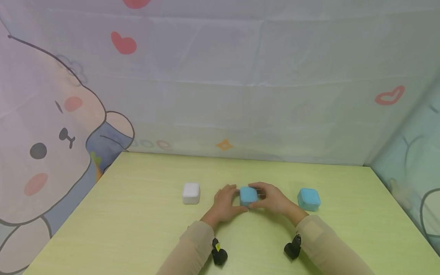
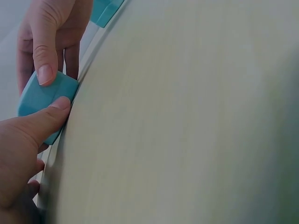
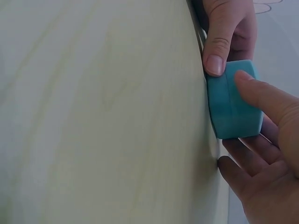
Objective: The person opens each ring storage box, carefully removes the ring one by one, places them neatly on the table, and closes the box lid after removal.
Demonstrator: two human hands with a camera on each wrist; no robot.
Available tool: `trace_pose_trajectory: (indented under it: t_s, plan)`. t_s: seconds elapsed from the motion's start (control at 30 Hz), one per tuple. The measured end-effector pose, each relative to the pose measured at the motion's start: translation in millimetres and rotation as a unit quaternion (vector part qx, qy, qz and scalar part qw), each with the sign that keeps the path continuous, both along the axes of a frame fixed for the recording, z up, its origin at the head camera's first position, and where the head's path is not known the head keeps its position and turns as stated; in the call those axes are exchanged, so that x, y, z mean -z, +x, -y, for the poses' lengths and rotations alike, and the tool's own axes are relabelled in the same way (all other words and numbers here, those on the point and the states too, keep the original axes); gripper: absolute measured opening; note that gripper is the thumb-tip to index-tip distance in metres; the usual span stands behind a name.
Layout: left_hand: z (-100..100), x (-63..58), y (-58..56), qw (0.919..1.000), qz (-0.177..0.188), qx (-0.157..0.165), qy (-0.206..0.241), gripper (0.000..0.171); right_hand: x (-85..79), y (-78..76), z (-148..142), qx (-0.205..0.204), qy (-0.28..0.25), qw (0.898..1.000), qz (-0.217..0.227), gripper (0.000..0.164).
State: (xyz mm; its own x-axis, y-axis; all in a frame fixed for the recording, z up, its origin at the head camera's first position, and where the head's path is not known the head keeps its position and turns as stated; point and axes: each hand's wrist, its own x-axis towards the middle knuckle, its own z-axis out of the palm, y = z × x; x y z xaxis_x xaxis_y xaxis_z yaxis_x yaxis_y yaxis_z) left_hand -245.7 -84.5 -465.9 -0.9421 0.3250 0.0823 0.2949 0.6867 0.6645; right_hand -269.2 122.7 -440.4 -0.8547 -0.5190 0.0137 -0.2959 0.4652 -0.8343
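Observation:
A small light-blue rounded block (image 1: 248,196) is on the table between my two hands. In the right wrist view a faint seam runs across the side of this blue block (image 3: 226,105). My left hand (image 1: 225,205) holds it from the left, thumb on the near side and fingers toward the far side. From the right, my right hand (image 1: 274,199) grips the same block, its thumb also on the near face. Both thumbs press that face close together in the left wrist view, where the block (image 2: 41,95) partly hides the fingers behind it.
A white rounded block (image 1: 191,193) sits to the left of the hands. Another light-blue block (image 1: 309,199) lies to the right, near the right wrist. The pale yellow-green table (image 1: 137,229) ends at a printed cloth backdrop (image 1: 213,107).

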Motion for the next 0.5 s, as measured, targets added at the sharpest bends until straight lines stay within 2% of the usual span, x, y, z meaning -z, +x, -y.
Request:
trace_pose_trajectory:
  t_s: [0.5]
  plan:
    - [-0.5, -2.6, 1.1, 1.0000, 0.000, -0.005, 0.004, 0.058, 3.1, -4.9, -4.1, -0.028, -0.001, 1.000, -0.008, 0.068]
